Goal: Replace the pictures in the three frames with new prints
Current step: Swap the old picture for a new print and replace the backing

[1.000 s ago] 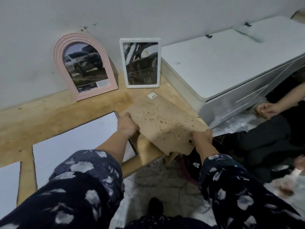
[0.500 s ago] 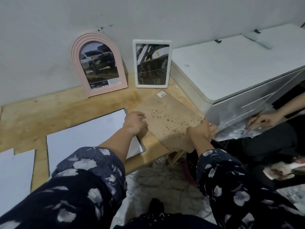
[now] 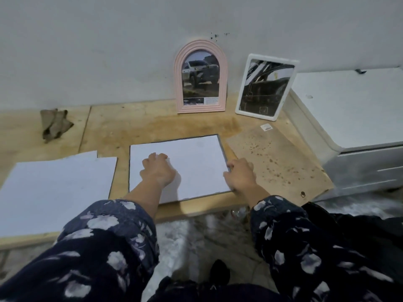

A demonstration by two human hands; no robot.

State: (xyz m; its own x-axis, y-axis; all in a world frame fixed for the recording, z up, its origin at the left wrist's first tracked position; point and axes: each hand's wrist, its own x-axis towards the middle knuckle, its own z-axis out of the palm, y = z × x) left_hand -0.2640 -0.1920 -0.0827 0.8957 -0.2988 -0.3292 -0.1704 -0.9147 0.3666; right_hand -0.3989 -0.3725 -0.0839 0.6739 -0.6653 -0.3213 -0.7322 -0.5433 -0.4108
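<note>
A pink arched frame (image 3: pixel 200 79) and a white rectangular frame (image 3: pixel 265 83), both holding car pictures, lean on the wall at the back of the wooden table (image 3: pixel 135 125). In front of me a flat dark-edged frame with a white sheet on top (image 3: pixel 196 153) lies on the table. My left hand (image 3: pixel 158 171) rests on the sheet, fingers spread and bent. My right hand (image 3: pixel 239 175) grips the frame's right edge. A speckled brown backing board (image 3: pixel 279 162) lies flat just right of it, overhanging the table's front edge.
Another white sheet (image 3: pixel 54 192) lies on the table at left. A crumpled brown cloth (image 3: pixel 54 125) sits at the back left. A white cabinet (image 3: pixel 353 105) borders the table on the right. A small white label (image 3: pixel 266 127) lies near the board.
Both hands held the brown backing board; it now lies flat at the right. My hands have moved left onto the white-sheeted frame, and my view has swung left.
</note>
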